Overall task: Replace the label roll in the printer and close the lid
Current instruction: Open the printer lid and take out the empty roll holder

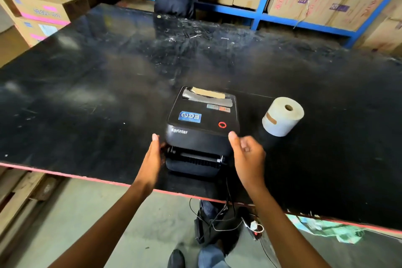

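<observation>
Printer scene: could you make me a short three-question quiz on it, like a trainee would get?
1. True or false: the printer lid is down.
2. The roll stands on the table to which side of the printer, as the person sees it?
A. left
B. right
C. on top of it
3. Fill in: the left hand and right hand are at the printer's two ____.

Key:
1. True; only the front slot shows open.
2. B; it stands on end, apart from the printer.
3. Sides, near the front; neither hand holds the roll.
</observation>
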A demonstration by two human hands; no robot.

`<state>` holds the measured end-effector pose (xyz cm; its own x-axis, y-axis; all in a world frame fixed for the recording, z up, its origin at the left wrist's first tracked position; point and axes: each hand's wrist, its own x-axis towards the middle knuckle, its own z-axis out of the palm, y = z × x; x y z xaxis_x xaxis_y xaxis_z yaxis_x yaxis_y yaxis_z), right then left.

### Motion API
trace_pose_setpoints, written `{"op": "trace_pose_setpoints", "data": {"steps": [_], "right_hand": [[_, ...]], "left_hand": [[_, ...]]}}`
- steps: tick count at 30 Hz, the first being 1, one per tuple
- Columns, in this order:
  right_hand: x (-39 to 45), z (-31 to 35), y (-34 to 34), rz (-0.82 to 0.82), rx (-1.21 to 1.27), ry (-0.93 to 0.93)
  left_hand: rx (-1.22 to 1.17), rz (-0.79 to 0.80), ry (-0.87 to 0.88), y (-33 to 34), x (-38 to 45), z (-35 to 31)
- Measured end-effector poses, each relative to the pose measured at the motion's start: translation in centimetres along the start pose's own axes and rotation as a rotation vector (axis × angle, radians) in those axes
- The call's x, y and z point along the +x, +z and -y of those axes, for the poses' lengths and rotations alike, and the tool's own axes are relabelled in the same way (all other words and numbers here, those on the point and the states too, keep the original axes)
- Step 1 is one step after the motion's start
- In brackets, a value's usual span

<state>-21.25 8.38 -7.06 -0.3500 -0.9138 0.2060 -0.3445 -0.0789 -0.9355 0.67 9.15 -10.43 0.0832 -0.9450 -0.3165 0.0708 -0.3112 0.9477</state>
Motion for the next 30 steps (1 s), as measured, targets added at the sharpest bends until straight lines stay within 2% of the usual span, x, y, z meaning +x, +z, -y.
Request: {"op": "trace_pose_setpoints", "data": {"steps": [3, 9, 16, 20, 26, 28, 30], "right_hand": [[3.8, 2.8, 0.3, -0.071, 0.015, 0.077], [11.4, 7.8, 1.4, -0.122, -0.103, 0.297], [13.2, 6.9, 2.0, -0.176, 0.147, 0.248], [13.2, 6.7, 1.6, -0.074, 0.321, 0.239], [13.6, 5.6, 1.0, 0.333, 0.331, 0.212], [13.6, 5.2, 1.0, 0.319, 0.321, 0.178], [12.7, 4.6, 1.4, 0.209, 0.253, 0.160]], "left_hand": [[0.180, -0.108, 0.048, -0.4, 0.8, -0.3], [0.278, -0.069, 0.062, -1.0, 1.4, -1.0], [0.343, -0.010, 0.110, -1.9, 2.1, -0.8], [0.393, 0.053, 0.093, -2.6, 2.7, -1.1], [0.528, 0.110, 0.060, -3.6, 4.8, -3.1], [0.552, 0.033, 0.113, -2.9, 5.8, -3.9], [0.559, -0.048, 0.195, -1.6, 6.8, -4.5]]}}
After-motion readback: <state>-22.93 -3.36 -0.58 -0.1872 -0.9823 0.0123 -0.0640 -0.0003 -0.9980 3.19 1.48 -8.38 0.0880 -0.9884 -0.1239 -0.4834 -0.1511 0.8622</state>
